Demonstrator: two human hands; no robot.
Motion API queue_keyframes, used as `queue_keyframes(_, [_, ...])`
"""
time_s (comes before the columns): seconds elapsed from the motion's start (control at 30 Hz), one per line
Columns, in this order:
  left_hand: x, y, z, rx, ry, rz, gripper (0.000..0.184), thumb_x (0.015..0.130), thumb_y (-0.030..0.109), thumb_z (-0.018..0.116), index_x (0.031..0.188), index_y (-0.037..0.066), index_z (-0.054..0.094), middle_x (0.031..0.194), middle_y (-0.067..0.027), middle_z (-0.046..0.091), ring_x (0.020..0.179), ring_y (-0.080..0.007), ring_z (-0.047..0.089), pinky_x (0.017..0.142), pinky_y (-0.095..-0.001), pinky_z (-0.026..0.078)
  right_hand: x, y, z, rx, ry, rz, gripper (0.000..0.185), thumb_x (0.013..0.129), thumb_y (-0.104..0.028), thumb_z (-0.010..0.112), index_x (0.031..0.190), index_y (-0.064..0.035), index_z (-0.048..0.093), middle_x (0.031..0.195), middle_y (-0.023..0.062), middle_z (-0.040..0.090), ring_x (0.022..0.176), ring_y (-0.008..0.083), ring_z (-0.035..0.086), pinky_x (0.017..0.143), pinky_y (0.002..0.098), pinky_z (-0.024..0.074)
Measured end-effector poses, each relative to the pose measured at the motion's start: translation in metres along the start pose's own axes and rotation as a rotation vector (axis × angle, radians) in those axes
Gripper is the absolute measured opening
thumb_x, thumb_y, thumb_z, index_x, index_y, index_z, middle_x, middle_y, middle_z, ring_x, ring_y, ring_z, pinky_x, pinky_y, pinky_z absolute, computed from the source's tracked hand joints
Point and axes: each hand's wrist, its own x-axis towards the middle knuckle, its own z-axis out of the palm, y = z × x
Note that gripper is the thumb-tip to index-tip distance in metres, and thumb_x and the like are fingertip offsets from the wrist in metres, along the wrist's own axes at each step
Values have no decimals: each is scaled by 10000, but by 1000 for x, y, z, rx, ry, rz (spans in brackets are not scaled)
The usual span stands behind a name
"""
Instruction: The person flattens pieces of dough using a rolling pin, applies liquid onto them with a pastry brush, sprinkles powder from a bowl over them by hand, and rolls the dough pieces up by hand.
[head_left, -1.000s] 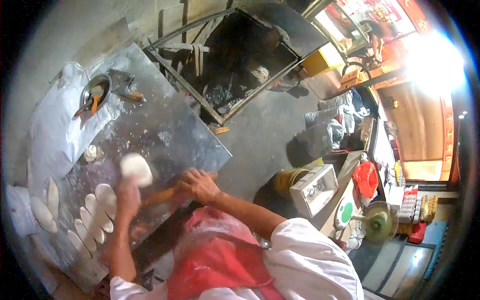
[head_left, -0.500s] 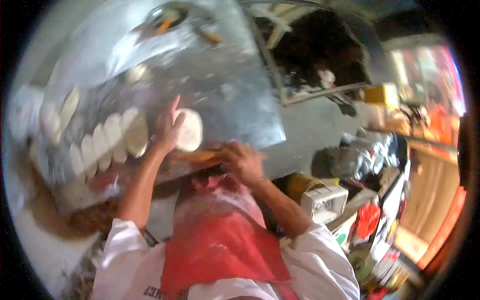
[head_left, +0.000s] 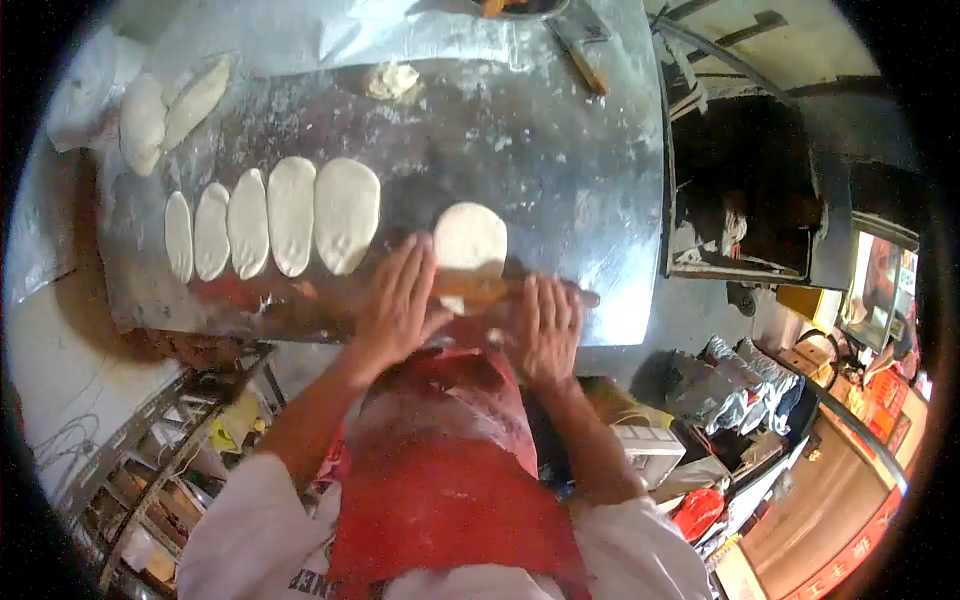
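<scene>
The left hand (head_left: 400, 308) has moved off the dough round (head_left: 470, 237) onto the rolling pin (head_left: 475, 288).

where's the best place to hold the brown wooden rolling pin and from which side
Probably near both ends of the brown wooden rolling pin, palms down from the person's side: it is a long, slim bar lying crosswise near the grey metal table's edge, and its middle lies across the flat white dough piece, best left free.
</scene>
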Motion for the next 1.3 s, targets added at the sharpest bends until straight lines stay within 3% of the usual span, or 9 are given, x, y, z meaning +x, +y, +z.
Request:
queue_keyframes(0.1, [37,-11,-8,-8,-90,-82,842,972,487,600,1559,-58,339,1630,-229,343,1515,-395,318,1224,-550,245,23,-2,-10,3,-101,-2,766,1014,-615,427,1585,-107,381,1602,194,408,1506,363,348,1203,590,259])
queue_keyframes(0.23, [163,-81,16,-56,237,-100,672,1007,368,605,1563,59,389,1643,-175,346,1490,-430,333,1228,-583,202,152,42,1,8,-69,-58,746,1000,-588,496,1566,-111,410,1588,200,424,1485,386,371,1194,608,272])
queue_keyframes(0.5, [-19,18,2,-51,-148,-34,958,968,589,577,1587,-65,252,1626,-280,303,1516,-456,283,1231,-575,222,-16,-8,-9,-26,13,-25,780,1013,-524,477,1593,-24,330,1585,168,428,1470,339,399,1243,542,196])
queue_keyframes(0.73, [194,-83,26,-63,301,-136,743,962,317,665,1600,108,348,1641,-194,336,1497,-418,321,1214,-584,223,163,47,7,9,94,19,743,971,-594,540,1565,-163,423,1584,198,428,1451,389,411,1190,597,277])
queue_keyframes(0.83, [139,-39,9,23,178,-133,848,899,473,713,1573,79,382,1623,-170,361,1504,-378,324,1185,-601,261,132,48,10,63,84,-67,740,967,-593,540,1555,-155,436,1581,197,430,1460,391,395,1197,603,262])
queue_keyframes(0.93, [9,22,12,1,-37,-83,857,894,444,721,1581,74,367,1643,-195,316,1527,-405,276,1183,-609,262,15,6,1,-60,-10,-84,653,980,-338,498,1571,-77,399,1546,157,473,1381,335,461,1197,572,247])
queue_keyframes(1.07, [20,29,-4,-39,-101,-82,772,927,366,706,1566,70,390,1629,-216,328,1512,-425,290,1184,-597,268,-7,7,-11,66,-125,-127,601,910,-226,600,1486,-90,496,1396,161,563,1242,337,556,1088,515,400])
queue_keyframes(1.17, [98,-20,35,-250,242,-325,653,954,289,696,1497,18,454,1370,-229,600,1252,-417,555,1073,-501,412,-27,25,-22,59,-45,-135,517,914,-212,650,1407,-87,553,1273,150,607,1165,341,600,996,468,472])
queue_keyframes(1.3, [132,-36,16,-210,-123,-281,340,932,244,722,1195,31,685,1091,-127,685,1002,-298,656,887,-447,508,-87,56,-46,229,-24,78,502,960,-199,656,1422,-57,522,1236,201,595,1099,423,617,929,501,517])
